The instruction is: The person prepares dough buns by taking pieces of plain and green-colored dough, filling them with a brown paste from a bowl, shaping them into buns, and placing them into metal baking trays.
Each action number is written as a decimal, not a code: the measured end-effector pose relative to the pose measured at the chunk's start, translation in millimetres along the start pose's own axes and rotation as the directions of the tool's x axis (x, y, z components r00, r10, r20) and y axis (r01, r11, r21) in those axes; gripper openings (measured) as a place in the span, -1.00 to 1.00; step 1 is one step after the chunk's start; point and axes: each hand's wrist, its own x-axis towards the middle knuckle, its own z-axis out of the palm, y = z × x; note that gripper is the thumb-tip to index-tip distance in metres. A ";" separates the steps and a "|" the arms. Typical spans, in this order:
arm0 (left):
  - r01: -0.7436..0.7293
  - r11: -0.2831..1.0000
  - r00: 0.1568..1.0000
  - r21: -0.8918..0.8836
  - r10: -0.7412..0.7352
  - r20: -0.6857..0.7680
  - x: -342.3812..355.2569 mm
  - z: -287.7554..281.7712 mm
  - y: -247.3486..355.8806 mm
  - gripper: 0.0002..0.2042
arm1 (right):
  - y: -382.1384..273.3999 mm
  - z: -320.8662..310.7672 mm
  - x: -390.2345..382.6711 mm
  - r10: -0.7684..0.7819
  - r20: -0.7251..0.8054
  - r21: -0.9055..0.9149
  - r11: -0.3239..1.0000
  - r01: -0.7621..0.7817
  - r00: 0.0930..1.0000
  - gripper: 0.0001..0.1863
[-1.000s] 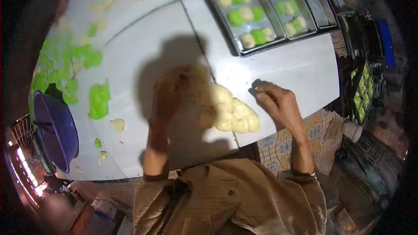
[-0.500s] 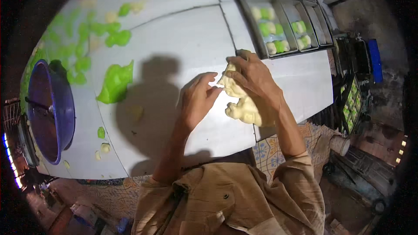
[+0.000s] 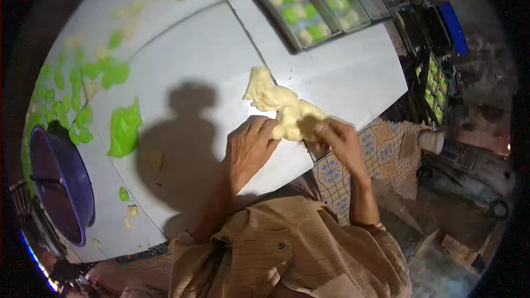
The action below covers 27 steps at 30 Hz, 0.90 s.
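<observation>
A lumpy, stretched mass of pale yellow dough (image 3: 276, 98) lies on the white tabletop near its front edge. Its upper end spreads out flat and ragged, while the nearer end bulges in rounded lumps. My left hand (image 3: 251, 148) has its thumb and fingers closed on the lower left lump. At the right end of the same dough, my right hand (image 3: 343, 144) pinches it between thumb and fingers. A larger piece of bright green dough (image 3: 126, 127) rests on the table to the left, beyond the shadow of my head.
Small green dough pieces (image 3: 113, 73) and pale ones lie scattered at the far left. A purple bowl (image 3: 83, 187) stands at the left edge. Divided metal trays (image 3: 298, 48) with green and white balls occupy the back right. Another filled tray (image 3: 436, 91) sits lower, off the table.
My right hand has moved from the dough's upper end down to its near right end. My left hand, apart from the dough before, now grips it. The view has shifted and turned.
</observation>
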 end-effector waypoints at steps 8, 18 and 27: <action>0.044 0.824 0.987 -0.565 -0.125 -0.106 -36.7 13.4 2.8 -0.72 | 58.0 86.4 -17.6 0.050 0.285 0.734 0.630 -0.251 0.957 -0.53; 0.354 0.818 0.894 -0.453 -0.438 -0.092 -28.9 -11.1 -0.4 -0.71 | 59.0 107.2 -13.5 0.087 0.154 0.808 0.562 -0.176 0.984 -0.72; 0.344 0.939 0.891 -0.011 -0.323 0.319 13.5 4.3 -4.9 -0.65 | 39.1 78.6 -66.0 0.035 0.550 0.115 0.987 -0.117 0.834 -0.60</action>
